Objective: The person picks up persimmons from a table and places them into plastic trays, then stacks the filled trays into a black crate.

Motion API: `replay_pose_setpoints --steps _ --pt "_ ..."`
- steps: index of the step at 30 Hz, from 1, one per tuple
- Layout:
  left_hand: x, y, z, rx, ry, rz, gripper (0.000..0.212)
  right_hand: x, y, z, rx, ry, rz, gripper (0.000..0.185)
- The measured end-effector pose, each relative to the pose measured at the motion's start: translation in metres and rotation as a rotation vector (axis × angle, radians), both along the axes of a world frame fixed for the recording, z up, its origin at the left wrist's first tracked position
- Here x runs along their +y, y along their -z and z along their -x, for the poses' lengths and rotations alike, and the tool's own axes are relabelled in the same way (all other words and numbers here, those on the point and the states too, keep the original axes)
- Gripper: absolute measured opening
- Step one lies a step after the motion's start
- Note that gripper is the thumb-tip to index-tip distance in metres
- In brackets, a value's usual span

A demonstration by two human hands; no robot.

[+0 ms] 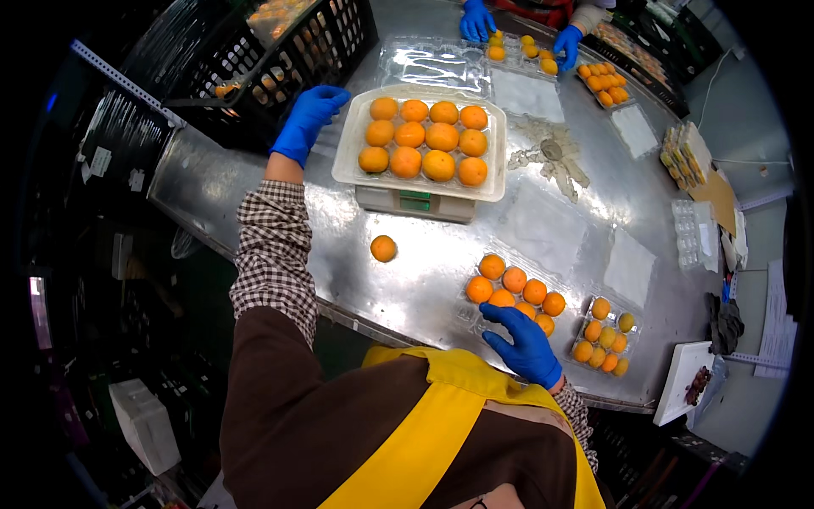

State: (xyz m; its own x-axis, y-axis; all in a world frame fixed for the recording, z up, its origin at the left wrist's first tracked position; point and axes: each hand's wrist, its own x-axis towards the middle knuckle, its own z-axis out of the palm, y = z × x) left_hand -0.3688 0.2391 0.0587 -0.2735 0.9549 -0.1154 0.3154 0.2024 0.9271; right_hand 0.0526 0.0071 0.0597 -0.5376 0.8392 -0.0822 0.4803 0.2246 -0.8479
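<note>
My left hand (311, 122), in a blue glove, hovers between a black plastic crate and the white plastic tray (339, 159). Its loosely bent fingers show nothing in them. The tray rests on a digital scale (416, 207) and carries rows of orange citrus fruit (410, 134) in a clear pack. Over the near edge of a clear clamshell pack (474, 318) is my right hand (521, 343), also gloved, with thumb and fingers apart. Oranges (534, 291) sit in that pack; whether my fingertips touch one cannot be told. A single orange (383, 248) lies on the metal table in front of the scale.
The black crate (305, 54) holds packed fruit at the upper left. Another small fruit pack (601, 337) stands at right. Across the metal table (343, 267), a co-worker's gloved hands (568, 46) are at fruit packs. A white foam tray (683, 382) overhangs the right edge.
</note>
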Motion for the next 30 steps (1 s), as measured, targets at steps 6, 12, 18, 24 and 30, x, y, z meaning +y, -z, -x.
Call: replay_pose_setpoints --steps 6,12,18,24,30 --pt "-0.002 0.000 -0.023 0.183 0.148 -0.130 0.035 -0.013 0.007 -0.001 -0.025 -0.030 -0.041 0.038" --pt "-0.002 -0.012 -0.061 0.231 0.229 -0.107 0.035 -0.021 0.008 -0.002 -0.058 -0.034 -0.067 0.038" --pt "0.001 -0.011 -0.071 0.296 0.272 -0.139 0.037 -0.027 0.007 -0.009 -0.071 0.059 -0.048 0.037" --pt "-0.032 -0.021 -0.077 0.348 0.369 -0.214 0.041 -0.019 0.007 -0.010 -0.061 0.134 -0.034 0.036" --pt "-0.063 -0.004 -0.046 0.398 0.288 -0.353 0.042 0.043 -0.005 0.005 -0.016 0.210 -0.197 0.039"
